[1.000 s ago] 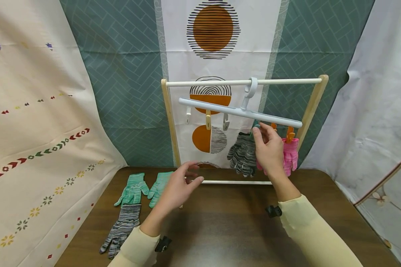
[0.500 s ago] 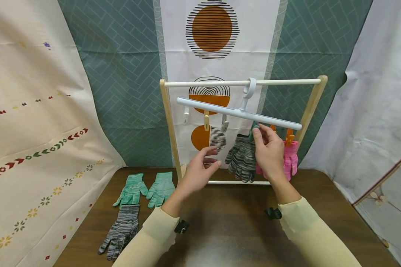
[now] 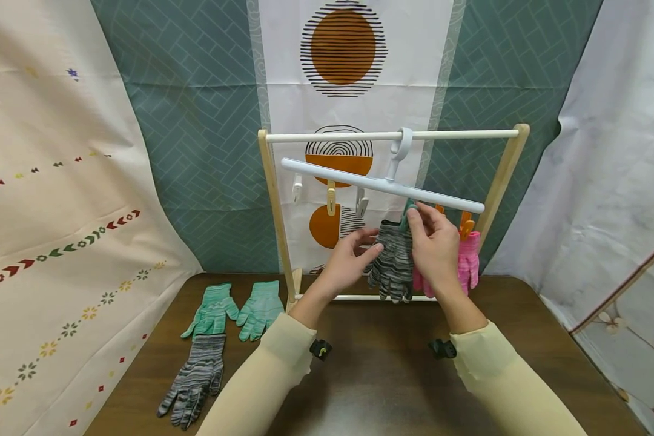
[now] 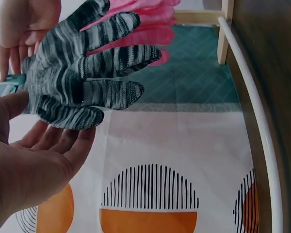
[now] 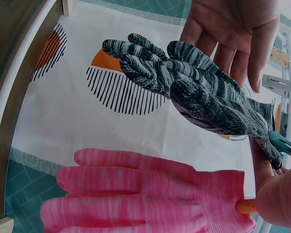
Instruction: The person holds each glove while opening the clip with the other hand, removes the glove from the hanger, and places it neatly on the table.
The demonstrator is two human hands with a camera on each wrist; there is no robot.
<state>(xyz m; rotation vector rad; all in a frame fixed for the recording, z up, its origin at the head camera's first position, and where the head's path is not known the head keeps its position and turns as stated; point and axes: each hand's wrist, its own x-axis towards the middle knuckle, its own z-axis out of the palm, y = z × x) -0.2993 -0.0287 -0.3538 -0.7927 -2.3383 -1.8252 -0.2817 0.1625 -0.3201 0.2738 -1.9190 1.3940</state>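
Observation:
My right hand point(image 3: 435, 245) pinches a teal clothespin point(image 3: 406, 213) beneath the right half of a pale hanger point(image 3: 354, 179). A grey-and-black striped knit glove point(image 3: 393, 260) hangs from that clothespin, fingers down. My left hand point(image 3: 344, 264) is at the glove's left edge, thumb and fingers parted. In the left wrist view its fingers point(image 4: 80, 145) lie behind the glove's cuff side and the thumb is in front; whether they touch the cloth is unclear. Pink gloves point(image 5: 136, 194) hang to the right, on orange clothespins point(image 3: 466, 225), partly hidden by my right hand.
The hanger hooks over a white rod point(image 3: 332, 137) on a wooden-sided rack and tilts down rightward. White point(image 3: 297, 188), yellow point(image 3: 331, 198) and grey point(image 3: 362, 203) clothespins dangle on its left. Two green gloves point(image 3: 260, 309) and a grey striped glove point(image 3: 195, 378) lie on the table point(image 3: 370, 387).
My left hand has moved right and upward from the rack's lower left to the striped glove's edge. The right hand keeps its pinch on the teal clothespin.

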